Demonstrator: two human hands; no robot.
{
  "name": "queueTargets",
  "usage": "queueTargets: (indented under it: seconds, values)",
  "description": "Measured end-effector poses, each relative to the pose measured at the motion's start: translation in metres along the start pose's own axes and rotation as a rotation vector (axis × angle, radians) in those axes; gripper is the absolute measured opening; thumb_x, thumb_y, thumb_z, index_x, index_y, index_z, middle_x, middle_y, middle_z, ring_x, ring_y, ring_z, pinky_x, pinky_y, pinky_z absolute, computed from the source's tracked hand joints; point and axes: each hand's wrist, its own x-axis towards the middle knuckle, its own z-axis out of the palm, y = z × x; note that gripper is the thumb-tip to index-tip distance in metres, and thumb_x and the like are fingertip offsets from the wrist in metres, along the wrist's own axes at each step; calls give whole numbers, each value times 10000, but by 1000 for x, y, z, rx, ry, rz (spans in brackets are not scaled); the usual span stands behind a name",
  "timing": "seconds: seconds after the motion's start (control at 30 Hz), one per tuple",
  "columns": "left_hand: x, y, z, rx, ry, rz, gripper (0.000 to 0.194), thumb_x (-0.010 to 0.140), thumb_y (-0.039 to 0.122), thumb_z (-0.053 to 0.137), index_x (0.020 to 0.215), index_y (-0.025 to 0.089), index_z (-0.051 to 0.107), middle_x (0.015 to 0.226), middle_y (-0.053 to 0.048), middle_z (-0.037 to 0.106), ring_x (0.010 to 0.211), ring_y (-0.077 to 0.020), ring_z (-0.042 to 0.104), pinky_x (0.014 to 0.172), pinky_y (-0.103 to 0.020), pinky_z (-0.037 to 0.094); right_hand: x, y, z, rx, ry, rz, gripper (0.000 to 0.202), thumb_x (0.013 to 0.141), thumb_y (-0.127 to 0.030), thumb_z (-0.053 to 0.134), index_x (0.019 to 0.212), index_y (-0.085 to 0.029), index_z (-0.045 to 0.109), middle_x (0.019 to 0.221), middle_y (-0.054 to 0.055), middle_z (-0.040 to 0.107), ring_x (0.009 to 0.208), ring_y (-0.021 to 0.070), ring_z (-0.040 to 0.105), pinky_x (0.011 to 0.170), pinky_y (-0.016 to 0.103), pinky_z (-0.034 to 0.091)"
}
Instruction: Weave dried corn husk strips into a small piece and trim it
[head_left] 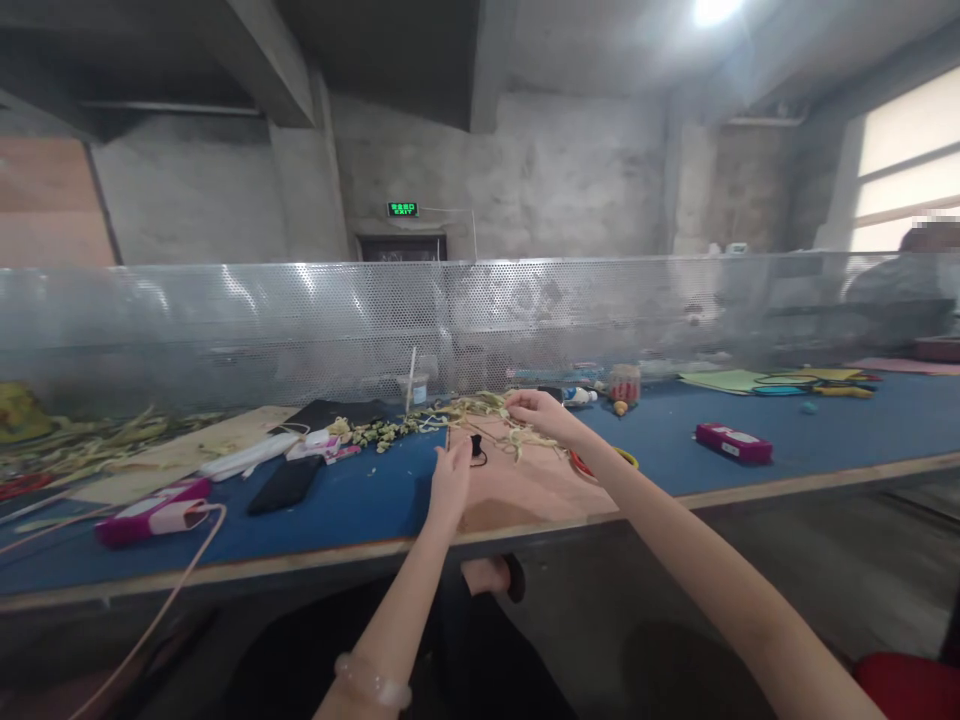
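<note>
My left hand [451, 484] rests at the left edge of a brown sheet of paper or board [540, 490], thumb apart from the fingers. Right beside its fingertips stands a small black object [476, 446] with a thin black loop; whether they touch I cannot tell. Farther back, my right hand [538, 412] reaches over pale dried plant strips [487, 404], its fingers bent together. What lies between those fingertips is too small to make out. More pale strips [517, 440] lie on the sheet just below it. Red-handled scissors or a similar looped tool [581, 464] are partly hidden by my right forearm.
The blue table [390, 500] has a raised perforated metal screen [525, 310] behind it. Left lie a black phone [285, 485], a magenta box [154, 510] with a cable and leafy plant pieces [382, 434]. Another magenta box [733, 443] and a jar [624, 383] stand right.
</note>
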Motion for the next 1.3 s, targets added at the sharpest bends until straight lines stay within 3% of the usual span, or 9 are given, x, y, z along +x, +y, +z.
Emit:
queueTargets:
  seconds: [0.17, 0.3, 0.47, 0.67, 0.87, 0.97, 1.1, 1.2, 1.3]
  values:
    - [3, 14, 6, -55, -40, 125, 381, 824, 445, 440, 984, 167, 646, 1061, -91, 657, 1040, -223, 563, 920, -327, 387, -5, -2, 9, -176, -104, -23, 170, 766, -293, 536, 851, -159, 596, 674, 5, 606, 613, 114, 552, 600, 248, 433]
    - [8, 16, 8, -68, -24, 272, 282, 787, 379, 522, 915, 168, 658, 1060, -85, 649, 1028, -206, 565, 911, -305, 399, -5, -7, 15, -243, -183, -43, 196, 776, -299, 522, 863, -152, 618, 705, 16, 610, 589, 103, 528, 553, 229, 425]
    - [7, 15, 8, -21, -72, 216, 248, 747, 356, 560, 855, 159, 665, 958, -84, 682, 930, -223, 600, 855, -331, 424, -10, -1, 23, -180, -173, -7, 182, 780, -293, 515, 879, -169, 604, 658, -2, 590, 570, 109, 547, 516, 227, 442]
    - [0, 14, 11, 75, -118, 194, 256, 746, 385, 542, 807, 173, 671, 822, -60, 701, 810, -216, 620, 744, -309, 452, -29, 16, 30, -116, 250, -46, 104, 751, -250, 500, 813, -179, 544, 607, -41, 520, 524, 99, 500, 508, 229, 417]
    - [1, 8, 11, -3, -115, 178, 254, 754, 369, 529, 799, 157, 660, 842, -72, 704, 834, -215, 628, 739, -301, 459, -46, 30, 41, 99, 698, 54, 124, 759, -312, 476, 817, -203, 491, 592, -42, 476, 486, 115, 480, 447, 237, 413]
    - [1, 9, 9, 20, -60, 166, 240, 736, 354, 552, 808, 149, 654, 856, -82, 699, 836, -215, 626, 741, -302, 457, -47, 39, 33, 10, 923, 147, 183, 765, -345, 448, 865, -197, 487, 647, -8, 511, 498, 137, 496, 451, 263, 423]
    - [0, 11, 8, 42, -29, 185, 210, 719, 328, 571, 800, 151, 649, 842, -73, 697, 823, -206, 627, 753, -302, 456, -43, 43, 5, -314, 1173, 265, 345, 837, -341, 314, 1056, -129, 475, 931, 131, 593, 760, 207, 582, 674, 325, 440]
    - [1, 9, 10, 36, -35, 194, 210, 708, 321, 588, 818, 154, 654, 857, -71, 700, 833, -207, 627, 781, -316, 457, -41, 38, -8, -682, 774, 433, 396, 815, -280, 413, 1165, -104, 472, 1011, 176, 586, 878, 262, 570, 731, 339, 402]
    - [2, 6, 11, 0, -76, 171, 231, 716, 348, 587, 820, 155, 661, 863, -76, 704, 837, -214, 631, 780, -321, 466, -41, 27, -3, -924, 461, 333, 406, 819, -233, 443, 1219, -187, 491, 1117, 151, 542, 945, 264, 534, 766, 338, 386]
